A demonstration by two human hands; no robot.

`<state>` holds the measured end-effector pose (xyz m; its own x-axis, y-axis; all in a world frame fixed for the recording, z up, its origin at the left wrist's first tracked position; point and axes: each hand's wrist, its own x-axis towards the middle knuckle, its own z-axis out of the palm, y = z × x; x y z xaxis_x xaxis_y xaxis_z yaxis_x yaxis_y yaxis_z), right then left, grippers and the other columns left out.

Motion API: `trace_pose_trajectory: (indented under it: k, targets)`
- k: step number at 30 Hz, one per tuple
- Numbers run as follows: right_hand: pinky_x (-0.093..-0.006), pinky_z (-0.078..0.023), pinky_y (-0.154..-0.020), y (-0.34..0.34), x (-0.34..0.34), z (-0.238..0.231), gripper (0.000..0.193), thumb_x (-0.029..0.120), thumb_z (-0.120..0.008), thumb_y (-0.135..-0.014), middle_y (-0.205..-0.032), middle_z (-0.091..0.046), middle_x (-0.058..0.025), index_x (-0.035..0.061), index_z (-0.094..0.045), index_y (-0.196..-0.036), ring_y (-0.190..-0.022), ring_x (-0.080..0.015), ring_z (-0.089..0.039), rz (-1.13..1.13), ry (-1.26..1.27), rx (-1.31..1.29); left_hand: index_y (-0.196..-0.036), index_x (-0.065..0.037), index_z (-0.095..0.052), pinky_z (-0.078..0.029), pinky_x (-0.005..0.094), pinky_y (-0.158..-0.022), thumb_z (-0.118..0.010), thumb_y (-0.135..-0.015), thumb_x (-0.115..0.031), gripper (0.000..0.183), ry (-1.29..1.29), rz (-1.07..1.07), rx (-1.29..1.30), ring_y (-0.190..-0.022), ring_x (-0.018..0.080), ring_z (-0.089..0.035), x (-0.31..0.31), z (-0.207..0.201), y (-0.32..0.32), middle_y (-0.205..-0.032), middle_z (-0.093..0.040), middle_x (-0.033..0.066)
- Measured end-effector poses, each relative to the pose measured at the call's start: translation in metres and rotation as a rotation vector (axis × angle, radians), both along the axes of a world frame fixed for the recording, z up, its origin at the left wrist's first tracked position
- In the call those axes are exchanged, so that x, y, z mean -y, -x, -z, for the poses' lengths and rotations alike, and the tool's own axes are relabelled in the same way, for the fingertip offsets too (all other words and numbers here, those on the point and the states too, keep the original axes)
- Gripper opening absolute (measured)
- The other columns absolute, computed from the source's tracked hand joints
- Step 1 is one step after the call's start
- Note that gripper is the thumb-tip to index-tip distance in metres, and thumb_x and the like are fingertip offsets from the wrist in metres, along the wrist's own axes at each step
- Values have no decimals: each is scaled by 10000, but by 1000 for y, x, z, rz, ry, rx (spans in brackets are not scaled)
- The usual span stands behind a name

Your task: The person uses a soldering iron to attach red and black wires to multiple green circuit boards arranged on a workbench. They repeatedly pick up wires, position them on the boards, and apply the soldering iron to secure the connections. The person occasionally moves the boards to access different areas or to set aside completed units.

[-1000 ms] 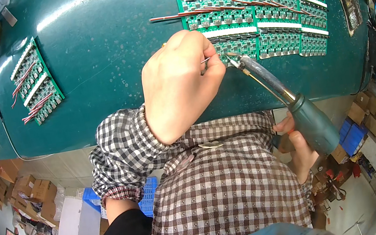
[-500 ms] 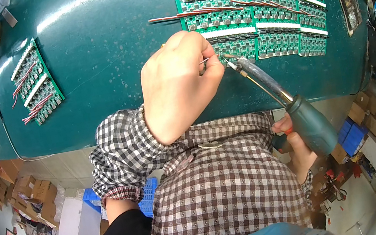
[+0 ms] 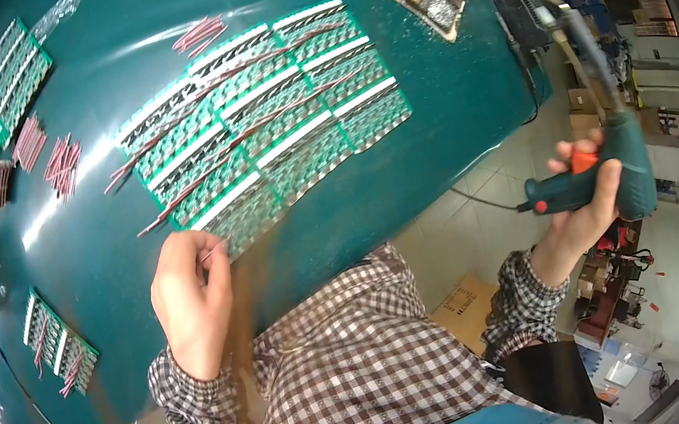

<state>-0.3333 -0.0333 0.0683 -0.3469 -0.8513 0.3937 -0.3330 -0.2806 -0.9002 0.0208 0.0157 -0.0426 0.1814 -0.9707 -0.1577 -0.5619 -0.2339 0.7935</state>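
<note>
Soldering gun (image 3: 634, 169) farther right, fingers (image 3: 608, 181) round handle (image 3: 562, 194)

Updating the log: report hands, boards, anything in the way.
Left hand pinching thin wire, near-left corner of circuit boards. Right hand gripping green soldering gun, well away from boards. Possibly in the way: reddish wires lying across farther rows.

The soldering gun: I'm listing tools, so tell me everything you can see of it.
The soldering gun has a dark green, plastic-looking body, a grip with a red spot near its end, and an orange-red trigger. A long, grey, metallic barrel and a thinner, pale tube run forward; their far ends are blurred. A dark cord seems to leave the grip. The right hand holds it, barrel toward the picture's top, apart from the circuit boards.
</note>
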Motion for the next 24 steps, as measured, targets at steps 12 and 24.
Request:
trace_pose_trajectory:
  k: [12, 24]
  targets:
    - [-267, -494, -520, -15, 70, 66, 273, 130, -654, -875, -893, -677, -164, -84, -627, -1043, -684, -226, -683, 194, -205, -137, -860, -20, -576, -458, 323, -623, -625, -844, -61, 66, 136, 129, 190, -672, 229, -566, 0, 2, -12, -784, -558, 102]
    - [-359, -608, -644, -23, -34, 77, 463, 255, -600, -920, -977, -634, -189, -92, -498, -1209, -795, -307, -688, -227, -393, 238, -865, -28, -596, -479, 277, -609, -640, -808, -27, 72, 132, 61, 14, -666, 169, -586, -3, 13, -6, -801, -587, 71]
